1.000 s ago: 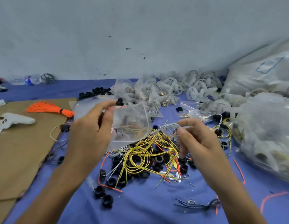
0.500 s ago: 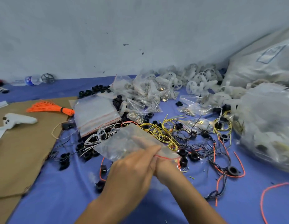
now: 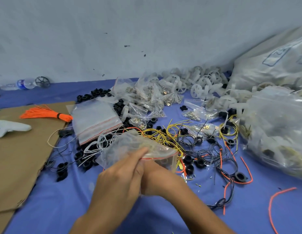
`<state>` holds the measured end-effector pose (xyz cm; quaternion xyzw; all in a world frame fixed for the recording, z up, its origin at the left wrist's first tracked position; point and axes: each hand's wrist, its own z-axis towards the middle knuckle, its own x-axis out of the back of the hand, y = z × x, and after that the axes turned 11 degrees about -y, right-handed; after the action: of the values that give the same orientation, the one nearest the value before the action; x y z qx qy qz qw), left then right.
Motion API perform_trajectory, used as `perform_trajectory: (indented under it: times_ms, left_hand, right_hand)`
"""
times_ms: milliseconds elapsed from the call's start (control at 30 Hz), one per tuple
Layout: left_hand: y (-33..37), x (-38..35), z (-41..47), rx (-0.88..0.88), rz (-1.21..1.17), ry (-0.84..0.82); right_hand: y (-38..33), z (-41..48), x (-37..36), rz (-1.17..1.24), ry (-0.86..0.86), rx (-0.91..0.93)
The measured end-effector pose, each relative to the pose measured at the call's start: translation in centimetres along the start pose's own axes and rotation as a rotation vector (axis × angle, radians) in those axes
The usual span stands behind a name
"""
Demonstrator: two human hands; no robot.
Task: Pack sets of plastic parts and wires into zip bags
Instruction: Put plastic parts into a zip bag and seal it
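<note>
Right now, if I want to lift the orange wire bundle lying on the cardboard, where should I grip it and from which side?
Grip the orange wire bundle at its black band, coming from above. There the strands are bound into a narrow neck; leftward they fan out loose and would probably slip. It lies flat on the cardboard, open from above.

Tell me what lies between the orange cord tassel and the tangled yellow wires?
A stack of clear red-striped zip bags, seen in the head view.

A pale scuffed wall [image 3: 113, 31] rises behind a blue-covered surface [image 3: 54, 208].
</note>
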<state>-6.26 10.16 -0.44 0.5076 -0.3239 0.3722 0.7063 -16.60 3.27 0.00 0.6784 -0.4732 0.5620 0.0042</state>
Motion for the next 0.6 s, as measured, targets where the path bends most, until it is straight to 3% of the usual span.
perform_trajectory:
  times_ms: [100,200,267,333,400,600]
  left_hand:
    - [-0.5,0.1,0.1,0.060,-0.073,0.030]
    - [-1.0,0.4,0.4,0.079,-0.110,0.078]
    - [-1.2,0.6,0.6,0.078,-0.128,0.090]
    - [-1.2,0.7,0.6,0.079,-0.139,0.092]
    - [-1.1,0.7,0.7,0.086,-0.141,0.086]
    - [-1.1,0.9,0.3,0.106,-0.170,0.063]
  right_hand:
    - [1.4,-3.6,-0.6,0.013,0.185,0.277]
    - [4.3,-8.0,0.2,0.587,0.114,0.364]
    - [6.8,-9.5,0.7,0.790,0.239,0.333]
    - [9.9,-8.5,0.4,0.684,0.487,0.089]
    - [12.1,-6.3,0.0,0.467,0.610,-0.147]
    - [13.6,-1.8,-2.0,-0.115,0.512,-0.487]
